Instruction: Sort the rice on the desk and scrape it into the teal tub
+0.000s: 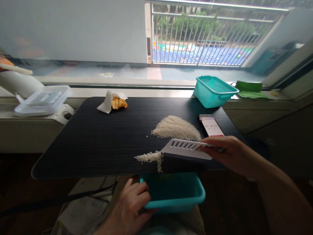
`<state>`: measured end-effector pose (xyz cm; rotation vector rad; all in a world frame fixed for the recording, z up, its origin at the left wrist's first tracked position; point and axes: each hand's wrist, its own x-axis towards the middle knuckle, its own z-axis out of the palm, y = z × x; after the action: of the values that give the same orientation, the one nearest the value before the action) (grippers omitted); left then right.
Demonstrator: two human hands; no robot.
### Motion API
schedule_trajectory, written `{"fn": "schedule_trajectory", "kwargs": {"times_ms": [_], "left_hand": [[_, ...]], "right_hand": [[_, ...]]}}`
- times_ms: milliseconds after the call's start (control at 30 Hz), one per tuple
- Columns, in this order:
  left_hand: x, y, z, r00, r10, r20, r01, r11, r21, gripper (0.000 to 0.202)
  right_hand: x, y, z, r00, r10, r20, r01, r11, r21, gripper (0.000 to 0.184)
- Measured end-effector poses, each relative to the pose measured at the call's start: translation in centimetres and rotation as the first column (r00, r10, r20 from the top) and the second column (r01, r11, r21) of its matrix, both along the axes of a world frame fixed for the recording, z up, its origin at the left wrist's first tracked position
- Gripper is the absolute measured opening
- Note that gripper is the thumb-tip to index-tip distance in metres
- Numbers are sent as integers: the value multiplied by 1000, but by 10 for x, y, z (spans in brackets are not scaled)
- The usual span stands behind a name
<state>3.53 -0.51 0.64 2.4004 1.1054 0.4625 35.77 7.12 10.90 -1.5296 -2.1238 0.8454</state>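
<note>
My right hand (228, 153) is closed on the handle of a white slotted scraper (186, 148), whose blade lies on the black table (97, 140). At the blade's left tip sits a small streak of rice (150, 157) near the table's front edge. A larger pile of rice (176, 128) lies just behind the scraper. My left hand (130, 204) grips the rim of a teal plastic basin (174, 192), held below the table's front edge under the small streak.
A second teal basin (214, 91) stands at the table's back right corner. A white card (212, 125) lies right of the big pile. A crumpled tissue with something yellow (113, 101) is at the back. A clear lidded box (42, 99) rests on the left ledge.
</note>
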Motion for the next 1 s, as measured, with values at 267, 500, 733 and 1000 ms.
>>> {"fn": "schedule_trajectory", "kwargs": {"times_ms": [267, 500, 733, 1000], "left_hand": [[-4, -3, -4, 999, 35, 1, -35, 999, -35, 20], [-5, -3, -5, 999, 36, -14, -36, 996, -75, 21], [-7, -3, -4, 999, 41, -22, -43, 995, -87, 21], [-8, -2, -3, 1000, 29, -9, -29, 999, -14, 21]], "right_hand": [[0, 1, -4, 1000, 6, -8, -6, 999, -49, 36], [-3, -9, 1, 998, 51, -28, -55, 987, -149, 34], [-4, -16, 10, 990, 139, 6, -136, 973, -185, 38], [-15, -5, 3, 988, 152, 4, -151, 986, -71, 30]]}}
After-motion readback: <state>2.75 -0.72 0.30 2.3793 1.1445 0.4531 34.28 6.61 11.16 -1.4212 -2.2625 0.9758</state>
